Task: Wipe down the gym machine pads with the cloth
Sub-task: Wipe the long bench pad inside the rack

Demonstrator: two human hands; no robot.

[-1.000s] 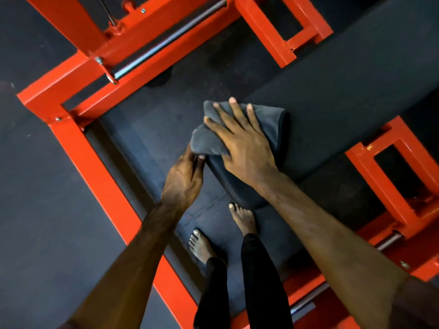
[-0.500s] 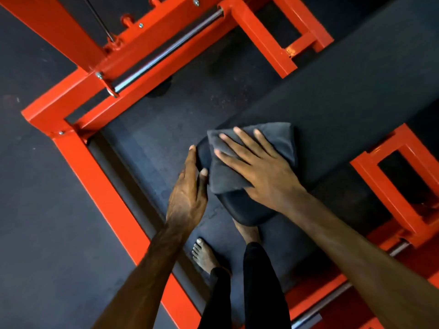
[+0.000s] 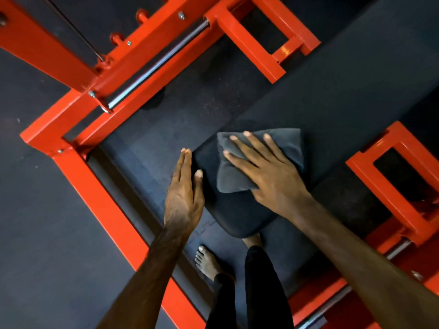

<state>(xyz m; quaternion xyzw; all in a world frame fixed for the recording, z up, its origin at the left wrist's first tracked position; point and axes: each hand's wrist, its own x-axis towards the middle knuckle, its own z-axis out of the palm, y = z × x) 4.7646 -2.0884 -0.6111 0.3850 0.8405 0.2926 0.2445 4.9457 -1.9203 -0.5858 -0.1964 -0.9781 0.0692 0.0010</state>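
Presently, in the head view, your right hand (image 3: 268, 176) lies flat with fingers spread, pressing the grey cloth (image 3: 259, 160) onto the rounded near end of the black pad (image 3: 237, 214). Your left hand (image 3: 184, 193) rests open, fingers straight, against the pad's left edge. Red frame (image 3: 99, 195) surrounds the pad.

The cloth (image 3: 261, 160) has been slid up the pad (image 3: 237, 217) — the left hand (image 3: 184, 193) flattened alongside its edge.
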